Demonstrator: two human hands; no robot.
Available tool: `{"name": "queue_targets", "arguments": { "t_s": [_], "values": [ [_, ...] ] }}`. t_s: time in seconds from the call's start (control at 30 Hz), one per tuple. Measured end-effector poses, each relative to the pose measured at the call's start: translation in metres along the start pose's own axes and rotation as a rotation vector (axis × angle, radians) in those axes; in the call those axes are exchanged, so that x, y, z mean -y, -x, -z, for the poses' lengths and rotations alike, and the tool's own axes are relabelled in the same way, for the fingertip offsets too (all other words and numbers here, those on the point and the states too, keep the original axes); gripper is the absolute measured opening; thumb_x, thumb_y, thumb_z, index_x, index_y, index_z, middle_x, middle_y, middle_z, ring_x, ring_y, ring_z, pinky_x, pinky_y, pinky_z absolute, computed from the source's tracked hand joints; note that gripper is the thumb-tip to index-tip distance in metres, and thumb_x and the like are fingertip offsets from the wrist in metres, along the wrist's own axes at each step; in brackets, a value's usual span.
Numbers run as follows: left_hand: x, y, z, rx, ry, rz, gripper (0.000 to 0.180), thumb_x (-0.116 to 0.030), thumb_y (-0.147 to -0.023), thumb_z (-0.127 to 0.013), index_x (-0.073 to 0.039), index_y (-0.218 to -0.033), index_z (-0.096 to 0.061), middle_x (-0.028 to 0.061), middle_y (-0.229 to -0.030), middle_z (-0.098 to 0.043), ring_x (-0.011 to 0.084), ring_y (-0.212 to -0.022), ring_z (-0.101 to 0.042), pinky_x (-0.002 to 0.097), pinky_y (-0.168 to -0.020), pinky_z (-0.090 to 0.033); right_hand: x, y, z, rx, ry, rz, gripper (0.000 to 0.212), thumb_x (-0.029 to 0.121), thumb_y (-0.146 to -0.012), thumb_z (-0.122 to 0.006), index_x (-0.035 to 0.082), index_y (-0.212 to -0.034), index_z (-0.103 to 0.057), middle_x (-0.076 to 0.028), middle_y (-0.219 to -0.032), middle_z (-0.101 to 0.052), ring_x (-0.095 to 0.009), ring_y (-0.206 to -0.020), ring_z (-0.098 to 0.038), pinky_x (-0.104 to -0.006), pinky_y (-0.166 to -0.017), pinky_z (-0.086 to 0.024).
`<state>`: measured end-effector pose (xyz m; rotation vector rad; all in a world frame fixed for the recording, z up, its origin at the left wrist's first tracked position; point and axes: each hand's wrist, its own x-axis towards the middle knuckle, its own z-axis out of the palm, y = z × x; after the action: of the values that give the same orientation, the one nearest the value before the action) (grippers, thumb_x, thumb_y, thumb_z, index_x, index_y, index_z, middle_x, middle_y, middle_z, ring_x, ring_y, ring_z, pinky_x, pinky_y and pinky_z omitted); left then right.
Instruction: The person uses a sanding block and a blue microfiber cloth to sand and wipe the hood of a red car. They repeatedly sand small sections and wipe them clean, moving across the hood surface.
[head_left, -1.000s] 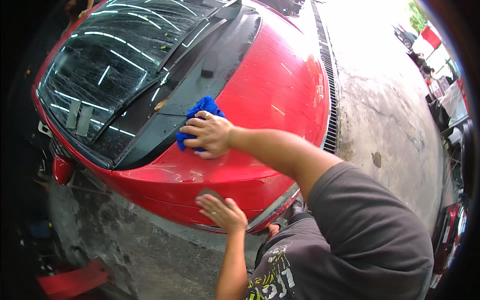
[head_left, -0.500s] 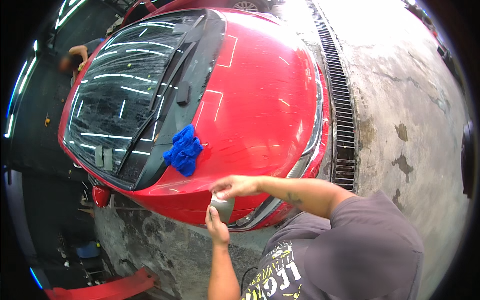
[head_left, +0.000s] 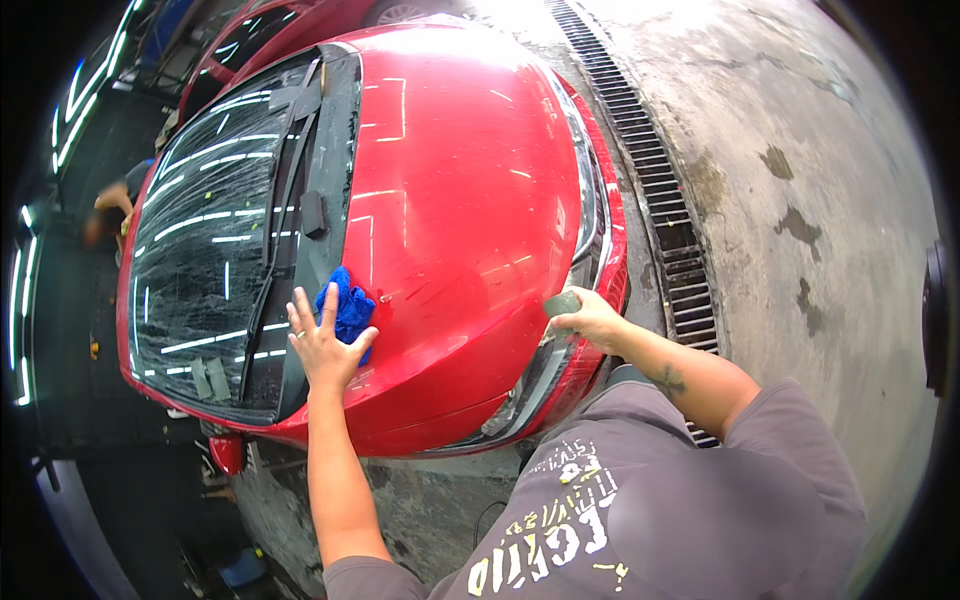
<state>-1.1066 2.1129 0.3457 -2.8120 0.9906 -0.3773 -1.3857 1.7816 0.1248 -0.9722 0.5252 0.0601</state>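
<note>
Over the blue cloth (head_left: 349, 310) on the car's hood, my left hand (head_left: 328, 350) is open with its fingers spread. It covers part of the cloth; whether it touches it I cannot tell. My right hand (head_left: 595, 322) is closed on a grey-green sheet that looks like sandpaper (head_left: 563, 304), above the front corner of the hood near the headlight (head_left: 515, 405). The red hood (head_left: 460, 200) is glossy, with reflected light lines.
A dark block (head_left: 313, 214) rests by the wipers, and grey-green pieces (head_left: 210, 379) lie on the streaky windshield (head_left: 205, 250). Another person (head_left: 120, 200) leans at the car's far side. A floor drain grate (head_left: 640, 140) runs past the front bumper.
My hands have parted: the left moved up and left to the blue cloth, the right moved right toward the headlight, keeping the sheet both hands held before. The view has shifted.
</note>
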Motion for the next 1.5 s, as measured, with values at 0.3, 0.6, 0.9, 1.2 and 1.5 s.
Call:
{"name": "queue_targets", "arguments": {
  "t_s": [0.3, 0.6, 0.9, 1.2, 1.5],
  "values": [
    [0.086, 0.053, -0.076, -0.181, 0.131, -0.47, 0.086, -0.063, -0.073, -0.094, -0.023, -0.144, -0.066, 0.0188, -0.151, -0.056, 0.0416, -0.141, -0.055, 0.0642, -0.122, -0.039, -0.095, 0.064, -0.033, -0.443, -0.27, 0.237, 0.036, 0.003, -0.093, -0.085, 0.002, -0.126, -0.071, -0.01, -0.117, -0.078, -0.024, -0.102, -0.079, -0.0451, -0.092, -0.067],
    [0.123, 0.075, -0.063, -0.09, 0.265, -0.748, 0.065, -0.065, -0.069, -0.096, -0.012, -0.097, -0.071, 0.0173, -0.173, -0.05, 0.0454, -0.162, -0.041, 0.0717, -0.124, -0.033, -0.175, 0.11, -0.192, -0.636, -0.585, 0.253, 0.048, -0.011, -0.095, -0.056, 0.008, -0.139, -0.06, -0.004, -0.121, -0.065, -0.022, -0.108, -0.062, -0.0609, -0.115, -0.05],
    [0.05, 0.064, -0.093, -0.156, 0.447, -0.837, 0.03, -0.036, -0.083, -0.087, -0.01, -0.088, -0.072, 0.0071, -0.11, -0.08, 0.0327, -0.109, -0.076, 0.0513, -0.1, -0.056, -0.157, 0.061, -0.229, -0.77, -0.398, 0.578, 0.044, 0.032, -0.117, -0.06, 0.002, -0.148, -0.067, -0.014, -0.132, -0.076, -0.026, -0.129, -0.068, -0.0424, -0.108, -0.054],
    [0.028, 0.059, -0.08, -0.112, 0.517, -0.737, 0.047, -0.052, -0.097, -0.076, -0.008, -0.082, -0.064, 0.017, -0.069, -0.068, 0.0452, -0.07, -0.071, 0.0574, -0.067, -0.055, -0.161, -0.026, -0.325, -1.136, 0.884, 0.752, 0.051, 0.026, -0.118, -0.047, -0.011, -0.152, -0.06, -0.032, -0.159, -0.058, -0.045, -0.155, -0.049, -0.0518, -0.133, -0.036],
    [0.086, 0.061, -0.093, -0.319, 0.512, -0.813, 0.037, -0.035, -0.091, -0.079, -0.009, -0.079, -0.056, 0.0129, -0.077, -0.064, 0.0383, -0.075, -0.067, 0.0505, -0.074, -0.05, -0.164, -0.039, -0.345, -1.101, 1.303, 0.721, 0.064, 0.033, -0.115, -0.051, -0.014, -0.159, -0.046, -0.038, -0.163, -0.051, -0.053, -0.155, -0.047, -0.0573, -0.132, -0.036]
  ]
}}
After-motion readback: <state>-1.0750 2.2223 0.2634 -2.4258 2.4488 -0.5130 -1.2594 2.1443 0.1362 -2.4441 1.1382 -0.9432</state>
